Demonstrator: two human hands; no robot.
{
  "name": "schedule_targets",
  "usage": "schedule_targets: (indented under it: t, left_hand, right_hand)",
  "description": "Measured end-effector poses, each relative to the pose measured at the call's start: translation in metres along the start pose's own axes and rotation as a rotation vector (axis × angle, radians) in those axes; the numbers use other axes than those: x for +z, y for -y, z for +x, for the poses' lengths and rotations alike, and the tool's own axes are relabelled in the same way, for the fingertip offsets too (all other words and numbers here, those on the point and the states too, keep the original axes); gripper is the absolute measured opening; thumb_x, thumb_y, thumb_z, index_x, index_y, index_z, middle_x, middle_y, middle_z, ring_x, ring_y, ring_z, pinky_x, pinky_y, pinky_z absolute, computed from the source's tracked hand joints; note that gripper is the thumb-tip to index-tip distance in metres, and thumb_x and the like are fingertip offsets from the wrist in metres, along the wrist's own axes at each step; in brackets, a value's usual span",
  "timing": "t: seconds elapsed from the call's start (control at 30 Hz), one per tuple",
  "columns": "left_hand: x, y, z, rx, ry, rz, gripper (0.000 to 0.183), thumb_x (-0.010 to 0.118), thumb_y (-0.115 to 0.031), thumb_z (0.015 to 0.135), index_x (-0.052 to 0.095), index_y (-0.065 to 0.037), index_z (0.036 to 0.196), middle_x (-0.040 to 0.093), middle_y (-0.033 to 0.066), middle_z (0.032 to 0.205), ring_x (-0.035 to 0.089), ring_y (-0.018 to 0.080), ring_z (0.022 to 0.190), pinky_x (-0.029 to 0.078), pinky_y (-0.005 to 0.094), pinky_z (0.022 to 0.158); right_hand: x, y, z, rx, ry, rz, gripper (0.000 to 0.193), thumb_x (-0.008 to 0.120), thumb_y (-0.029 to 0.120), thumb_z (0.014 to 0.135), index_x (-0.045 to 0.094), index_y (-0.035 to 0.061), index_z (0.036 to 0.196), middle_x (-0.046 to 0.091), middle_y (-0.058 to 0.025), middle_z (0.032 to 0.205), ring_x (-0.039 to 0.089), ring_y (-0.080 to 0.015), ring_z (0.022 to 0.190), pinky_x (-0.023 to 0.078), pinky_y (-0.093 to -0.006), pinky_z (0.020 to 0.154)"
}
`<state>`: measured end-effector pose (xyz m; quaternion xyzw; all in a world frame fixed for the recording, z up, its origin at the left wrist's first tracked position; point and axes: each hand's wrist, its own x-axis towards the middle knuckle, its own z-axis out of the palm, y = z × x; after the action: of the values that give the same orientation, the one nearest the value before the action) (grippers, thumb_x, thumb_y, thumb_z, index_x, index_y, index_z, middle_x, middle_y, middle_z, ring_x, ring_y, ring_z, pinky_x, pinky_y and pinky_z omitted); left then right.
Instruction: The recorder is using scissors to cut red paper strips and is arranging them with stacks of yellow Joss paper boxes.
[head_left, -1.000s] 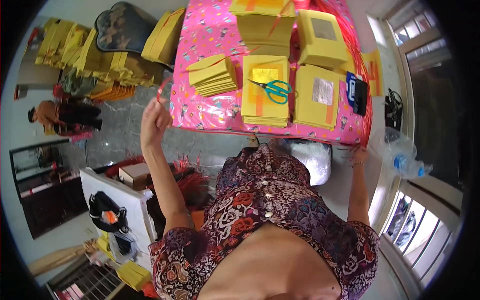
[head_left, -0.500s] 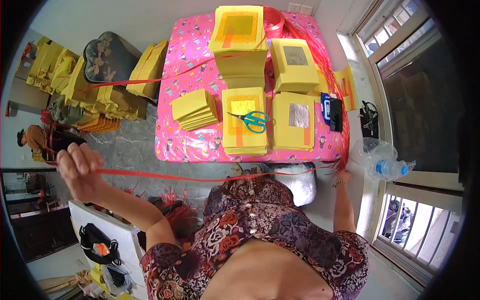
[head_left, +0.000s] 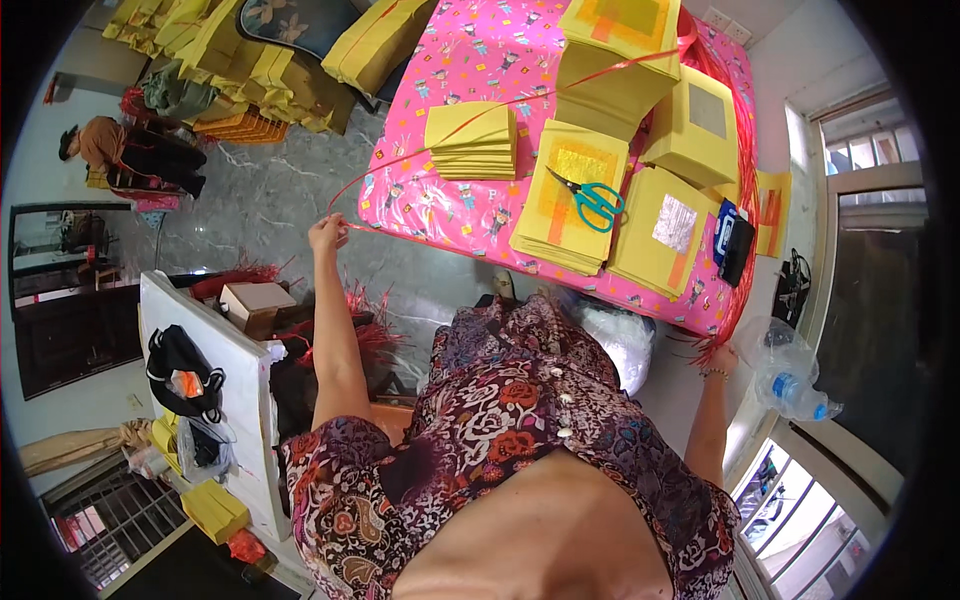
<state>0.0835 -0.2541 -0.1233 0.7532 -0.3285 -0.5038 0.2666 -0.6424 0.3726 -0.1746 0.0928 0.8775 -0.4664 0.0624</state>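
Note:
My left hand [head_left: 328,232] is closed in a pinch on a thin red plastic strap [head_left: 430,243] by the near left corner of the pink table. The strap runs along the table's front edge, and another length rises from the hand across the tabletop to the tall stack of yellow paper. At the near right corner my right hand [head_left: 720,362] grips the cut ends of a bundle of red straps [head_left: 745,250], which hangs down the table's right side. Teal-handled scissors [head_left: 592,203] rest on the middle yellow paper stack [head_left: 565,232], away from both hands.
The pink patterned table [head_left: 400,200] carries several stacks of yellow paper and a dark phone [head_left: 738,252]. Plastic bottles [head_left: 790,385] are at right by the window. A white board [head_left: 215,300] stands at left, and another person [head_left: 125,155] is in the far left background.
My left hand has come from the far left to the table's near left corner, still with the strap. My right hand keeps its grip on the bundle. The view has swung left.

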Motion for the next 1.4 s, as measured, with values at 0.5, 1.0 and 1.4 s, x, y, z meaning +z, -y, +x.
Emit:
schedule_targets:
  t: [0.5, 1.0, 1.4]
  left_hand:
    - [0.015, 0.066, 0.108, -0.158, 0.127, -0.041, 0.027, 0.068, -0.017, 0.080, 0.057, -0.008, 0.103, 0.065, 0.0054, 0.088, 0.064, 0.0194, 0.072, 0.049, 0.0361, 0.060]
    - [0.061, 0.032, 0.020, 0.039, -0.040, -0.128, 0.024, 0.070, -0.013, 0.079, 0.064, -0.001, 0.099, 0.064, 0.0040, 0.070, 0.057, 0.0113, 0.056, 0.046, 0.0245, 0.048]
    - [0.031, -0.046, -0.121, 0.393, 0.345, -0.023, 0.023, 0.065, -0.018, 0.085, 0.067, -0.002, 0.101, 0.066, 0.0008, 0.079, 0.058, 0.0056, 0.067, 0.048, 0.0202, 0.060]
  right_hand:
    - [0.044, 0.049, -0.037, -0.018, -0.141, -0.932, 0.052, 0.036, 0.040, 0.088, 0.068, -0.0013, 0.085, 0.064, -0.0237, 0.087, 0.064, -0.0378, 0.083, 0.050, -0.0440, 0.076]
    - [0.027, 0.031, -0.062, -0.172, -0.139, -0.858, 0.043, 0.064, 0.038, 0.078, 0.059, 0.0011, 0.099, 0.063, -0.0160, 0.092, 0.060, -0.0263, 0.082, 0.047, -0.0374, 0.073]
    - [0.229, 0.284, -0.323, -1.070, 0.827, -0.008, 0.027, 0.050, 0.001, 0.082, 0.057, 0.0034, 0.108, 0.054, -0.0151, 0.108, 0.050, -0.0308, 0.106, 0.039, -0.0370, 0.094]
